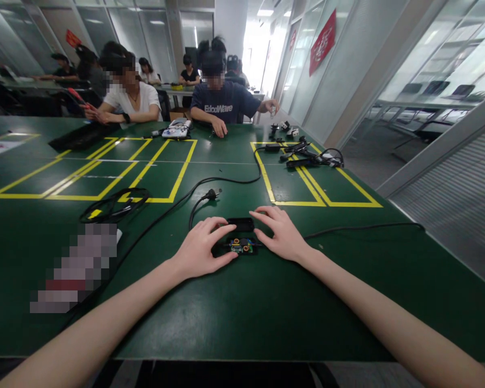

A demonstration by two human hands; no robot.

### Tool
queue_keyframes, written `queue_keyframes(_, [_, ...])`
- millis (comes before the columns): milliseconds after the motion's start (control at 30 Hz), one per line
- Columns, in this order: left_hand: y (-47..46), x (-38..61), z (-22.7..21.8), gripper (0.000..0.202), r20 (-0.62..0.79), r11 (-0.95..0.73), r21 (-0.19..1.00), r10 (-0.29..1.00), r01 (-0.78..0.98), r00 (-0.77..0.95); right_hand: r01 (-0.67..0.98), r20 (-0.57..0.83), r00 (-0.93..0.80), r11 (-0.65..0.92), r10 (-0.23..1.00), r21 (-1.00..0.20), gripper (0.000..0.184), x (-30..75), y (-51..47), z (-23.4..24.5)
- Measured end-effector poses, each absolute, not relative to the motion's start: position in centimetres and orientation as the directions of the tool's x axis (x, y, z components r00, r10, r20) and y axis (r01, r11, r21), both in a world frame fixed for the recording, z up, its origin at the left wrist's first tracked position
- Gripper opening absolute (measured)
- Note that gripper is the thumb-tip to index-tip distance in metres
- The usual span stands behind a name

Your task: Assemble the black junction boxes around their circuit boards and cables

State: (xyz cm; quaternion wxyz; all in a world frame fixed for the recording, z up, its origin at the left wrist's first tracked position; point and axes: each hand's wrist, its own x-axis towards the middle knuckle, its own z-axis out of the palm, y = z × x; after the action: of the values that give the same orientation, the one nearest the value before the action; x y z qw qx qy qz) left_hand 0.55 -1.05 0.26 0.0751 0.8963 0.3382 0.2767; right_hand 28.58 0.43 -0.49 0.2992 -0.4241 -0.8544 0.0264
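A small opened power adapter lies on the table in front of me. Its circuit board [242, 246] shows copper coils and sits in the near half of the case, with a cable at each end. The empty black case half [241, 223] lies just beyond it. My left hand [204, 249] is on the left, fingers apart, its fingertips by the left end of the case half and its thumb at the board's near edge. Spread fingers of my right hand [281, 233] are beside the right end of the case half. Whether the fingertips touch is unclear.
A black cable [181, 198] crosses the green table [234, 307], with a plug [212, 194] near my left hand. Left are a coiled cable [117, 205] and a blurred-out object [78, 267]. Adapters and cables [303, 153] lie far right. Two people sit opposite.
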Motion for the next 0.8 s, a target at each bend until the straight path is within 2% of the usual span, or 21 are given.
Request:
queue_keyframes(100, [-1.0,0.7,0.0,0.067,0.353,-0.742,0.283,0.670,0.608,0.653,0.690,0.406,-0.480,0.620,0.778,-0.373,0.031,28.2,0.5,-0.5])
queue_keyframes(233, [-1.0,0.8,-0.1,0.055,0.309,-0.735,0.299,0.678,0.608,0.667,0.617,0.391,-0.462,0.605,0.796,-0.503,0.021,28.1,0.4,-0.5])
queue_keyframes(400, [-1.0,0.6,-0.1,0.044,0.353,-0.755,0.338,0.655,0.561,0.668,0.501,0.343,-0.403,0.518,0.849,-0.694,0.036,27.9,0.2,-0.5])
queue_keyframes(533, [-1.1,0.5,-0.3,0.038,0.392,-0.788,0.356,0.614,0.502,0.685,0.360,0.303,-0.441,0.476,0.845,-0.803,0.040,27.8,0.1,-0.5])
queue_keyframes(600, [-1.1,0.4,-0.3,0.037,0.407,-0.802,0.362,0.594,0.475,0.694,0.342,0.271,-0.464,0.452,0.843,-0.824,0.039,27.7,0.0,-0.4])
queue_keyframes(800, [-1.1,0.5,-0.1,0.037,0.418,-0.813,0.353,0.579,0.462,0.700,0.479,0.174,-0.477,0.421,0.862,-0.770,0.034,27.4,-0.7,0.2])
